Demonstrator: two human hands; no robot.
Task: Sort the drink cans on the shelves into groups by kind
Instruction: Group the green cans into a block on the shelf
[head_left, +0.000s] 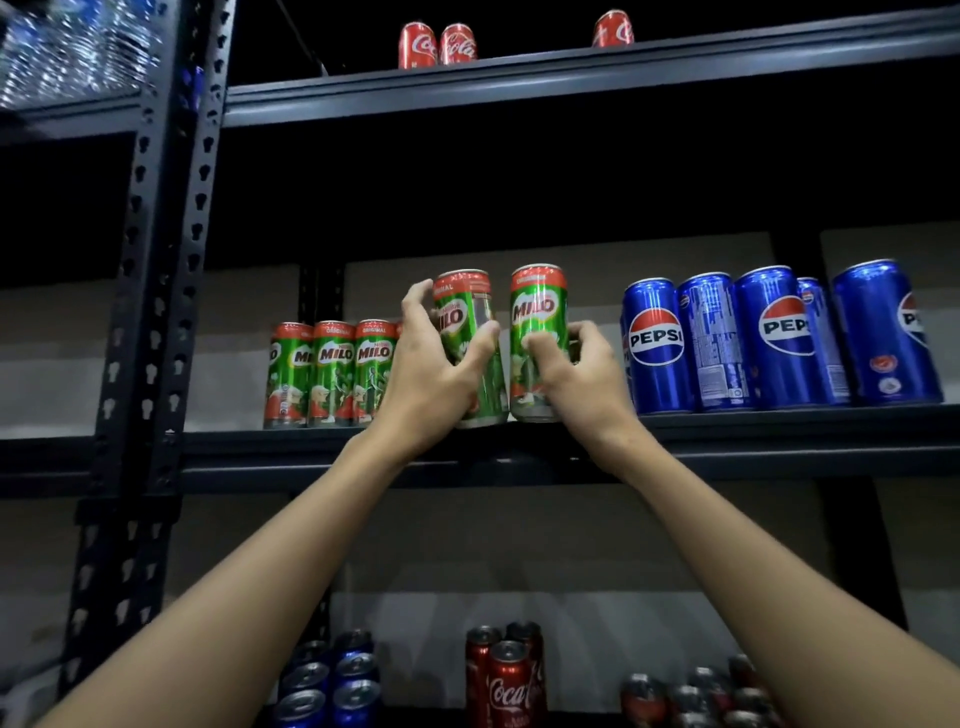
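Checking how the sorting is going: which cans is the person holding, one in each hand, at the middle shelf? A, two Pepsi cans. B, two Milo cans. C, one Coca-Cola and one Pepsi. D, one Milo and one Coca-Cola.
B: the left hand grips one green Milo can and the right hand grips another Milo can, between the Milo row and the Pepsi cans.

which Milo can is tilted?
The Milo can gripped by the left hand: it leans, top to the left. The right hand's can and the Milo row stand upright.
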